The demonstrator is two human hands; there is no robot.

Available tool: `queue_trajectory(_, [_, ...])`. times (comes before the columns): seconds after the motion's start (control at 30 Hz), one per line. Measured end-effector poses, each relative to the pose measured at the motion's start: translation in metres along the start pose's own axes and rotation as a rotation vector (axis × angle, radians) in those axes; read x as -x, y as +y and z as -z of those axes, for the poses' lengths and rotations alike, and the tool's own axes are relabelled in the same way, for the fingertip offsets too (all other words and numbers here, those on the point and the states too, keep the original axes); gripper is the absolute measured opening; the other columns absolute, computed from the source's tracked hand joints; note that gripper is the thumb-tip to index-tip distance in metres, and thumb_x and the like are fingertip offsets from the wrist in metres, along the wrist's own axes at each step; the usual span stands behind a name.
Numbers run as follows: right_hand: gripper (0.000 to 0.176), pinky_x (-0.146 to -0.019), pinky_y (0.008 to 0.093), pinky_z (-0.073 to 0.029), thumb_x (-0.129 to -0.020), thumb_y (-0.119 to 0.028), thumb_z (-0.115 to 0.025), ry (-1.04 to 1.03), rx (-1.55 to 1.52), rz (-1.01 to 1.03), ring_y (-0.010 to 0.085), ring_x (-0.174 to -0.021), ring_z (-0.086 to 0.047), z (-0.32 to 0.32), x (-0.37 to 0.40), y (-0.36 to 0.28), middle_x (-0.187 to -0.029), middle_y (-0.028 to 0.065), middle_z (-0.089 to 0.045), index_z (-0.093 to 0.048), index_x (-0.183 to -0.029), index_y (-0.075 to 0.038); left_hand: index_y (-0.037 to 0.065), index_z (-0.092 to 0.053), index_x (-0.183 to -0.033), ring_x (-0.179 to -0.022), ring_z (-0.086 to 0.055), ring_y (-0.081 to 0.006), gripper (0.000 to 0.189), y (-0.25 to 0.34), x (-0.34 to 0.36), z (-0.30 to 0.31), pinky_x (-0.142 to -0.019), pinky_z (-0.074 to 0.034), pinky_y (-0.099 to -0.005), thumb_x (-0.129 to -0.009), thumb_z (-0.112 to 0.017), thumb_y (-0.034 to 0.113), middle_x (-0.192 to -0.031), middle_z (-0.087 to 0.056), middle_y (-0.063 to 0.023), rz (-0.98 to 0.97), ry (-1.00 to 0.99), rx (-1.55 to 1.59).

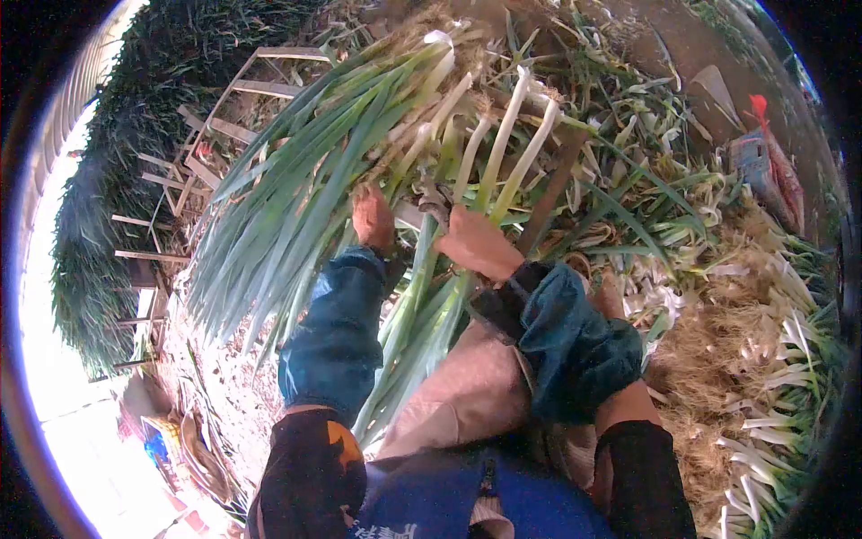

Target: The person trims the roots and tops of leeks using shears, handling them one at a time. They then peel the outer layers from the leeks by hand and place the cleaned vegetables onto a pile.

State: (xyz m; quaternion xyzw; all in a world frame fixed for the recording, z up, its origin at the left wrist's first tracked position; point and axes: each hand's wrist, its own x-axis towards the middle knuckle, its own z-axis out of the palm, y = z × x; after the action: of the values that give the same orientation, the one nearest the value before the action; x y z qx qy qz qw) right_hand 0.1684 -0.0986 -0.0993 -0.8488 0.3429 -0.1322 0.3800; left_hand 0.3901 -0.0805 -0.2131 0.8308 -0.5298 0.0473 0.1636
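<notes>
My left hand (373,218) is closed beside a large pile of long green onions (296,189); a brownish dry bit shows at its fingertips, but what it grips is hidden. My right hand (482,242) is closed too, its fingers next to a small greyish, twisted object (435,201) that I cannot identify. Just beyond it lie several green onions with white stalks (507,135), roots pointing away from me. Green leaves (422,314) hang down between my forearms, over my leg. What the right fingers hold cannot be made out.
Stripped leaves (628,153) litter the ground ahead. At right, rows of green onions with white stalks (763,422) lie beside heaped brown roots (709,350). A red-and-blue bag (768,171) stands far right. Wooden frames (269,88) and a dark green heap (135,171) are at left.
</notes>
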Motion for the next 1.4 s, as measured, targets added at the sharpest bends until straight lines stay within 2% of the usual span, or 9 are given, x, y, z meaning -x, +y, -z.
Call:
queue_trajectory(0.13, [0.04,-0.069,0.0448,-0.045,-0.071,-0.026,-0.061,-0.129,0.002,-0.198,0.0433,-0.079,-0.056,0.003,0.004,-0.008,-0.08,0.029,-0.056,-0.048,-0.087,0.008,0.001,-0.059,-0.08,-0.081,-0.059,-0.0368,0.017,0.006,-0.011,0.005,-0.066,-0.048,-0.0464,-0.069,-0.053,0.012,-0.084,-0.06,-0.0193,-0.037,-0.052,-0.002])
queue_trajectory(0.23, [0.04,-0.068,0.0455,-0.045,-0.071,-0.026,-0.061,-0.146,-0.081,-0.123,0.0435,-0.079,-0.056,0.003,0.016,-0.008,-0.078,0.029,-0.056,-0.048,-0.089,0.007,0.002,-0.06,-0.072,-0.074,-0.06,-0.0377,0.022,0.012,-0.027,0.021,-0.061,-0.047,-0.0463,-0.064,-0.06,0.022,-0.076,-0.061,-0.0197,-0.032,-0.238,-0.003])
queue_trajectory(0.37, [0.039,-0.067,0.0477,-0.045,-0.071,-0.025,-0.06,-0.04,-0.007,-0.247,0.0444,-0.074,-0.056,0.03,0.008,0.007,-0.074,0.0266,-0.057,-0.048,-0.089,0.007,0.005,-0.066,-0.079,-0.074,-0.062,-0.0345,0.037,0.015,-0.021,0.031,-0.063,-0.048,-0.0425,-0.055,-0.067,0.033,-0.077,-0.062,-0.0194,0.107,-0.455,0.251])
queue_trajectory(0.5, [0.039,-0.068,0.0474,-0.046,-0.071,-0.024,-0.063,0.068,0.019,-0.277,0.0445,-0.076,-0.057,0.023,0.015,0.011,-0.077,0.0274,-0.058,-0.049,-0.088,0.008,0.004,-0.065,-0.087,-0.077,-0.062,-0.0317,0.037,0.033,0.025,0.034,-0.068,-0.048,-0.041,-0.063,-0.064,0.032,-0.079,-0.062,-0.0208,-0.029,-0.325,0.48])
queue_trajectory(0.6, [0.033,-0.065,0.0452,-0.05,-0.072,-0.018,-0.055,0.028,0.075,-0.23,0.0405,-0.07,-0.061,0.03,0.018,0.011,-0.079,0.0241,-0.06,-0.051,-0.091,0.008,0.006,-0.063,-0.095,-0.083,-0.061,-0.0326,0.038,0.062,0.046,0.063,-0.072,-0.048,-0.0415,-0.066,-0.063,0.03,-0.084,-0.061,-0.0219,0.094,-0.481,0.37])
queue_trajectory(0.73, [0.043,-0.07,0.0464,-0.047,-0.071,-0.026,-0.065,-0.008,0.036,-0.36,0.0425,-0.08,-0.058,0.044,0.009,0.019,-0.081,0.0283,-0.058,-0.048,-0.091,0.008,0.007,-0.062,-0.099,-0.087,-0.06,-0.0357,0.039,0.067,0.074,0.058,-0.075,-0.046,-0.0444,-0.066,-0.063,0.029,-0.088,-0.062,-0.0211,0.23,-0.616,0.345])
queue_trajectory(0.83, [0.029,-0.062,0.0432,-0.051,-0.069,-0.021,-0.057,0.125,0.118,-0.29,0.0384,-0.07,-0.062,0.032,0.006,0.03,-0.073,0.0221,-0.061,-0.056,-0.071,0.008,0.007,-0.061,-0.099,-0.086,-0.059,-0.0361,0.04,0.08,0.082,0.08,-0.074,-0.046,-0.0445,-0.066,-0.063,0.029,-0.088,-0.062,-0.0212,0.178,-0.664,0.34])
queue_trajectory(1.03, [0.04,-0.069,0.0457,-0.047,-0.072,-0.025,-0.061,0.1,0.078,-0.324,0.0415,-0.077,-0.059,0.033,-0.002,0.037,-0.079,0.027,-0.059,-0.048,-0.089,0.008,0.003,-0.058,-0.091,-0.081,-0.058,-0.0386,0.034,0.086,0.113,0.088,-0.068,-0.044,-0.0468,-0.069,-0.064,0.028,-0.081,-0.06,-0.0217,0.187,-0.65,0.437])
queue_trajectory(1.4, [0.03,-0.067,0.0448,-0.051,-0.07,-0.018,-0.056,0.034,0.141,-0.331,0.0409,-0.074,-0.061,0.043,0.003,0.038,-0.078,0.0241,-0.061,-0.054,-0.086,0.007,0.003,-0.056,-0.096,-0.084,-0.057,-0.0391,0.035,0.089,0.121,0.092,-0.071,-0.043,-0.0468,-0.07,-0.061,0.026,-0.084,-0.059,-0.0229,0.18,-0.641,0.401])
